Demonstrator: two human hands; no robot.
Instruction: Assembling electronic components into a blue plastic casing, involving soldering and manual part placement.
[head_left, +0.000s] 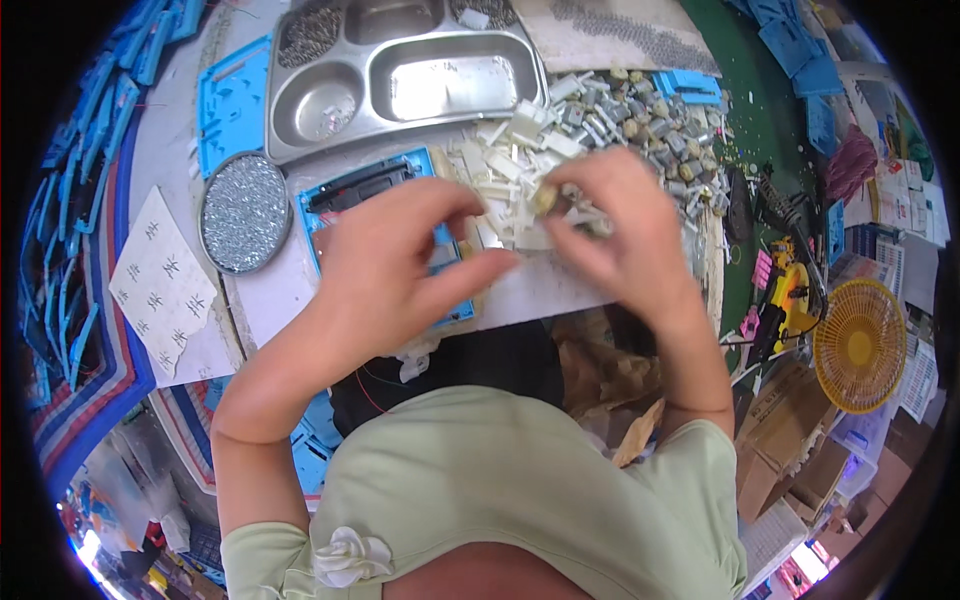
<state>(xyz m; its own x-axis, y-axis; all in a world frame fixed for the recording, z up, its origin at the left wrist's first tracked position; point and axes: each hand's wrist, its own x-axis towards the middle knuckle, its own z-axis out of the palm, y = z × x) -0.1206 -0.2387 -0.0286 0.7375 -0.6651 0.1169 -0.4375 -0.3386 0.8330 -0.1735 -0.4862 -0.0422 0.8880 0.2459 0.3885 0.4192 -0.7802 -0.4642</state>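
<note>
My left hand (400,255) is over a blue plastic casing (445,258) with a black part (365,188) set in it. The thumb and fingers stand apart, with nothing visible between them. My right hand (625,225) is closed at the fingertips on a small yellowish round-ended part (545,198), held above a heap of white plastic pieces (515,165). A pile of small grey parts with tan ends (655,125) lies just beyond it. Both hands are slightly blurred, and my left hand hides part of the casing.
A metal compartment tray (385,130) at the back holds small hardware. To the left are a round dish of silvery screws (245,213), a marked paper sheet (162,285) and stacked blue casings (75,240). A yellow basket-like object (860,345) and cardboard boxes (785,440) stand at the right.
</note>
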